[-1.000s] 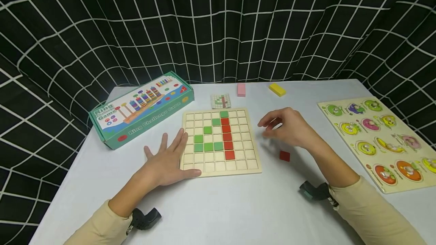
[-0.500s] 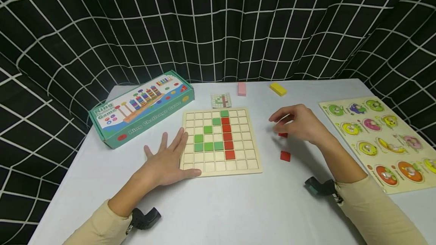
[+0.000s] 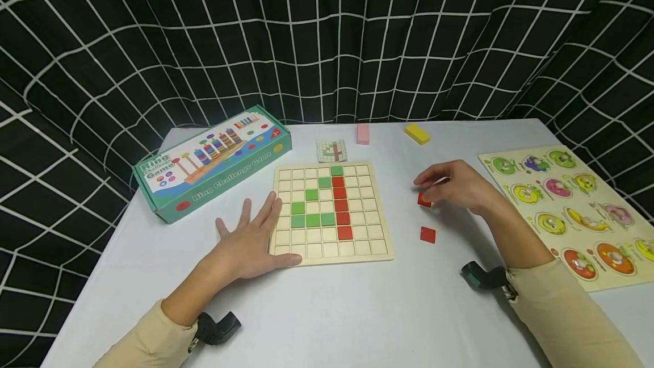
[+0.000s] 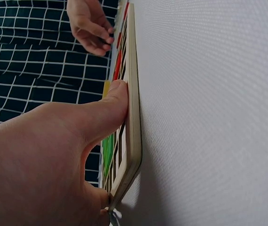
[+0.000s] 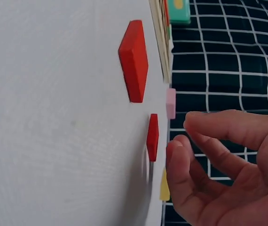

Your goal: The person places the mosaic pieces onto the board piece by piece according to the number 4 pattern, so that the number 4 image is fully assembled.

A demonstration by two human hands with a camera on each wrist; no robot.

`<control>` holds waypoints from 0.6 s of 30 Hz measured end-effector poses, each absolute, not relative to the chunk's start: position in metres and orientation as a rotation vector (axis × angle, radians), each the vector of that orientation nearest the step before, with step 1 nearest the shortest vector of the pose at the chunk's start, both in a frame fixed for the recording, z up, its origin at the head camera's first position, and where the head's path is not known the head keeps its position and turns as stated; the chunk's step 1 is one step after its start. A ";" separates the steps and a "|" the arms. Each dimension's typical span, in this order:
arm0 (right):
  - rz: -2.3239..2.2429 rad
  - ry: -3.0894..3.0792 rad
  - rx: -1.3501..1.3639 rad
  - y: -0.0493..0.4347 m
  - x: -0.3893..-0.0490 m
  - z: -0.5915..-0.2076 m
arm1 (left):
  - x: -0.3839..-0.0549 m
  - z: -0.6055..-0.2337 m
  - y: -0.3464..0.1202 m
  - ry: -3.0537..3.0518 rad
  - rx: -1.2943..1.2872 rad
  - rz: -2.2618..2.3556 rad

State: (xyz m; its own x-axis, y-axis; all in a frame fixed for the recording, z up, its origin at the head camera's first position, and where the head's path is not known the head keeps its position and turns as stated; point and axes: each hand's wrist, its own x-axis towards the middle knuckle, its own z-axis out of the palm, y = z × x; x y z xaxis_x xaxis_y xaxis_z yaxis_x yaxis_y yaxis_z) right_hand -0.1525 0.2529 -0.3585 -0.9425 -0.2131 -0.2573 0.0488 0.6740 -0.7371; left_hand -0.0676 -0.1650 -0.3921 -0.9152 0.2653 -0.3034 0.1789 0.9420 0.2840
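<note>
My left hand (image 3: 249, 246) lies with spread fingers at the left edge of a wooden grid board (image 3: 368, 247), its thumb resting on the near edge. In the left wrist view the thumb (image 4: 106, 113) presses on the board's rim. Green tiles (image 3: 312, 221) form a bent line on the grid beside a column of red tiles (image 3: 341, 205). My right hand (image 3: 455, 186) hovers, fingers loosely bent and apart, over a red tile (image 3: 423, 200) right of the board. Nothing sits between those fingers in the right wrist view. Another red tile (image 5: 135, 66) lies nearer me.
A small pattern card (image 3: 331, 151) lies behind the board. Pink (image 3: 362, 134) and yellow (image 3: 416, 134) blocks stand at the back. A green ring game box (image 3: 214, 163) is at left, and a fruit puzzle board (image 3: 572, 209) at right.
My right hand has moved right, away from the board, and slightly back toward the fruit puzzle. The farther red tile has come into sight below its fingers. My left hand has stayed put.
</note>
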 end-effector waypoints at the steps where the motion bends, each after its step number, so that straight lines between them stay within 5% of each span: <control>1: -1.150 2.559 -0.124 0.254 -0.153 -0.359 | -0.068 -0.392 -0.165 2.757 0.326 0.360; 18: -1.027 2.563 -0.110 0.257 -0.154 -0.365 | -0.067 -0.391 -0.165 2.746 0.313 0.369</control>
State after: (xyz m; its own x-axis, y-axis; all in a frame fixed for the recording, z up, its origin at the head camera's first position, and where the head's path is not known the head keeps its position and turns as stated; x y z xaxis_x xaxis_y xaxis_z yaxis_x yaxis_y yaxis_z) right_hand -0.1541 0.2570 -0.3651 -0.9262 -0.2082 -0.3142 0.0664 0.7304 -0.6797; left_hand -0.0671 -0.1650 -0.3909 -0.9139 0.2599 -0.3119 0.1682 0.9416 0.2917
